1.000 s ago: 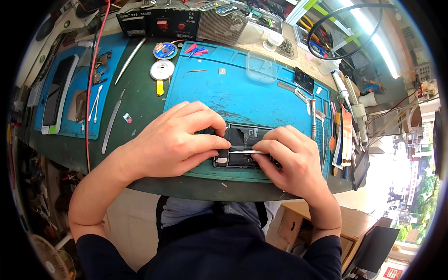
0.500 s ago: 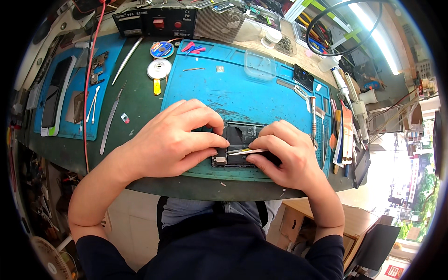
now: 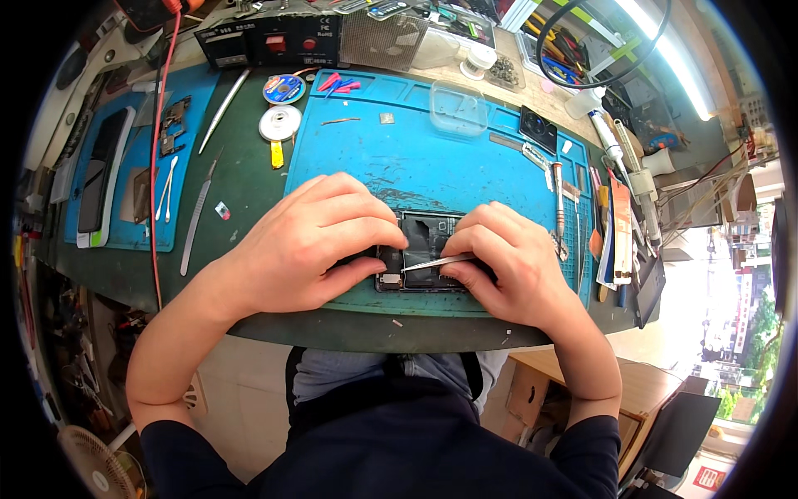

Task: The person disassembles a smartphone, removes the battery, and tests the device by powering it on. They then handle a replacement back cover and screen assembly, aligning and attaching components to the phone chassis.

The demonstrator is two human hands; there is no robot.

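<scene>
Tweezers (image 3: 432,264) are pinched by the right hand (image 3: 515,264), seemingly for fine reach; under the left hand (image 3: 316,247), grip unclear, the phone (image 3: 422,248) is apparently being steadied.

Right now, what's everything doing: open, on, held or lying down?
Opened phone: lying flat, insides showing
Tweezers: held, tips at opened phone
Left hand: bent, thumb and fingers apart
Right hand: pinching tweezers
Other phone: lying, screen dark
Lamp tube: lit
Cotton swabs: lying down

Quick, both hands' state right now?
Left hand: at the opened phone; whether it grips anything can't be told.
Right hand: closed on the tweezers.
</scene>
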